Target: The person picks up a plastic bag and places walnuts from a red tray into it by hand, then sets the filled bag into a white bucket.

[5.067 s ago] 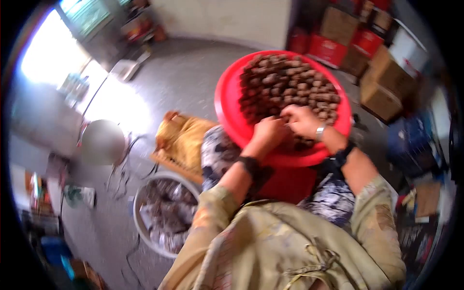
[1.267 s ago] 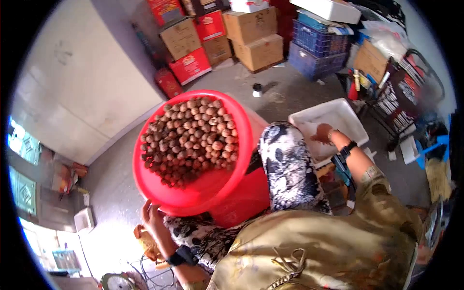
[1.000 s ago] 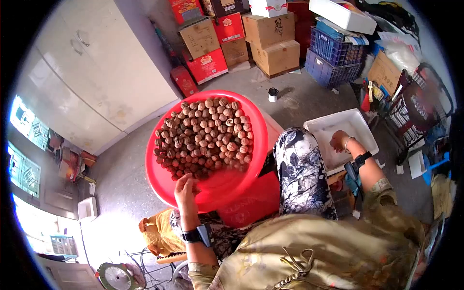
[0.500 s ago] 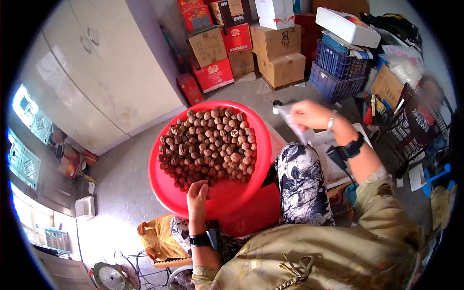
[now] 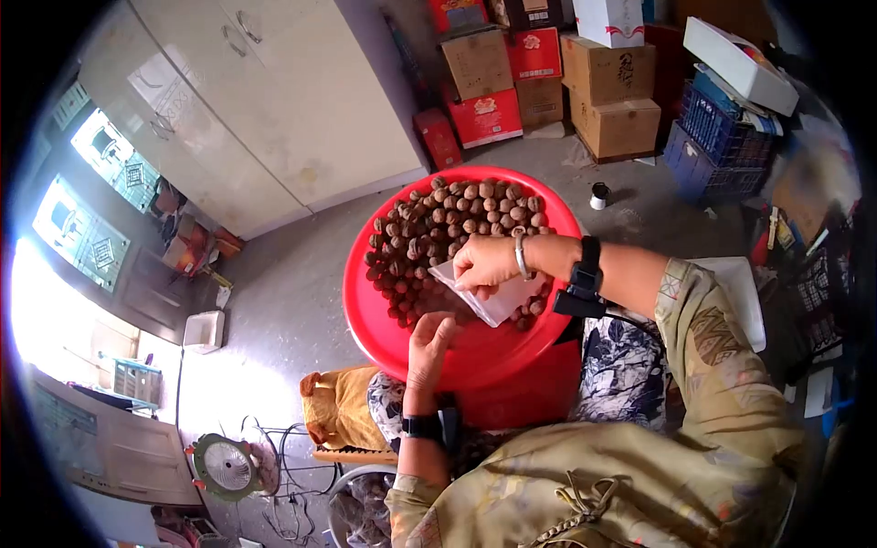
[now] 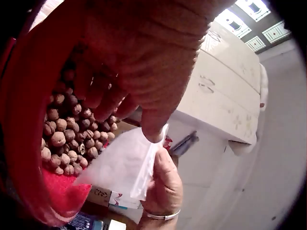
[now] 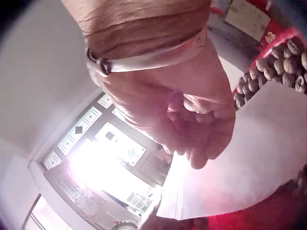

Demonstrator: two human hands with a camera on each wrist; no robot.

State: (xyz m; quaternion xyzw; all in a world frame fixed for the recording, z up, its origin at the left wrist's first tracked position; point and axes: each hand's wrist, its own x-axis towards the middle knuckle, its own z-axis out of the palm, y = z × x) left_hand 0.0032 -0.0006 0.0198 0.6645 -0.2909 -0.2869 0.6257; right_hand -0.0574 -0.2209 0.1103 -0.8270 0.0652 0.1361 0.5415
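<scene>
My right hand (image 5: 486,263) is over the red basin (image 5: 362,315), its fingers curled and gripping the edge of a translucent white plastic bag (image 5: 501,306). Walnuts (image 5: 438,219) fill the far part of the basin, and the bag hangs over its near part. In the left wrist view, the flat bag (image 6: 125,163) spreads out between both hands. My left hand (image 5: 427,347) is at the basin's near rim with relaxed fingers; its thumb (image 6: 152,130) comes right to the bag's upper edge. The right wrist view has the bag (image 7: 240,163) below the curled fingers.
A white foam tray (image 5: 742,292) lies to the right, partly behind my arm. Stacked cartons (image 5: 617,119) and blue crates (image 5: 708,155) stand behind. At the left are a fan (image 5: 227,466), cables, a yellow cloth (image 5: 343,406) and a tub of bagged items (image 5: 361,507).
My right hand has gone from the white tray at the right to over the basin, bringing the plastic bag. My left hand has moved from the basin's outer side to its near rim.
</scene>
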